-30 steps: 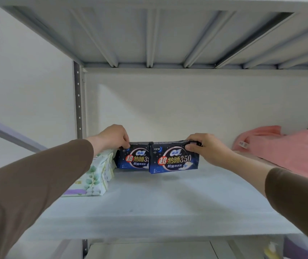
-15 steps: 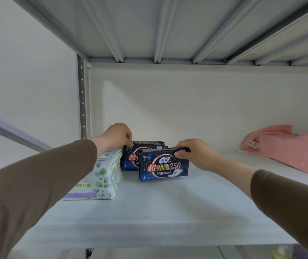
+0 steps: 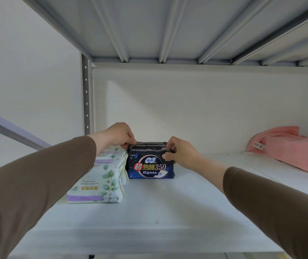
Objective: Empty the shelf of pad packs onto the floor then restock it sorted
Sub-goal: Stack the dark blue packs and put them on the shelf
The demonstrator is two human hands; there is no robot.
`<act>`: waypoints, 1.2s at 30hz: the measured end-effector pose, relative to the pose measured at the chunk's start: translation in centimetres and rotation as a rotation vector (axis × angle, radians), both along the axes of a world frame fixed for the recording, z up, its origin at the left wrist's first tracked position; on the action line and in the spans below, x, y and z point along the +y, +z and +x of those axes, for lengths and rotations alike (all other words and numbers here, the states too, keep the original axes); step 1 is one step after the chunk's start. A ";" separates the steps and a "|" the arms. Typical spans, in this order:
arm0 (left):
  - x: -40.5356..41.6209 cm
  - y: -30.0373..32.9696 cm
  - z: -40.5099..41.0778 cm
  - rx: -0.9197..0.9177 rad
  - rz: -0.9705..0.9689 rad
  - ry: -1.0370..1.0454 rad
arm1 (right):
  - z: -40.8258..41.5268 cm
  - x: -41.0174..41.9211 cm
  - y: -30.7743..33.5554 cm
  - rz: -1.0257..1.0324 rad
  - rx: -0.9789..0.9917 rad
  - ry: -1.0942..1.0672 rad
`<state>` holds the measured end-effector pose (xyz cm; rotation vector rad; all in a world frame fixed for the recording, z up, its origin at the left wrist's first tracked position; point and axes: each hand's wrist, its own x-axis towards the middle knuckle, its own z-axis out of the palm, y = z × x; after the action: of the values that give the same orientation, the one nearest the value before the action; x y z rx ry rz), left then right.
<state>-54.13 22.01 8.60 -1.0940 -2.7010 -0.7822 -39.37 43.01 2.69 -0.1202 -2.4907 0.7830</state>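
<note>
Fingers (image 3: 168,157) of both hands pinch the dark pad packs' (image 3: 150,166) top corners, apparently two stacked; white floral packs (image 3: 100,181) touch leftward; pink cloth (image 3: 289,146) lies well apart.

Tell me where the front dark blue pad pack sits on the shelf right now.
In the head view, the front dark blue pad pack stands upright left of centre on the shelf, against the white leaf-print packs, pinched between both hands.

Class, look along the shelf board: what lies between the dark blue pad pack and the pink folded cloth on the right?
In the head view, only the right hand gripping the dark blue pad pack; beyond it, bare white shelf up to the pink folded cloth.
</note>
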 end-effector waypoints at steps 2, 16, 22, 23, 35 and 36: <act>-0.2 0.1 -0.2 -0.002 0.004 -0.007 | -0.4 0.2 -0.1 -0.018 0.011 -0.021; -0.6 0.4 0.7 -0.052 -0.100 -0.096 | -1.1 -0.3 -0.6 -0.043 0.062 -0.092; -0.3 -0.2 0.7 -0.004 -0.122 -0.101 | -1.0 -0.4 -0.8 -0.030 0.057 -0.091; -0.3 -0.2 0.8 -0.004 -0.112 -0.101 | -0.8 -0.4 -0.8 -0.006 0.057 -0.100; -1.6 -0.7 3.1 0.071 -0.041 -0.112 | 1.4 -1.5 -0.6 0.115 0.116 -0.178; -1.8 -0.7 3.5 0.081 -0.032 -0.111 | 1.7 -1.7 -0.6 0.121 0.119 -0.189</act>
<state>-50.61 20.19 7.90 -1.2640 -2.6139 -0.6965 -37.67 41.29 2.13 -0.2542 -2.3660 0.5437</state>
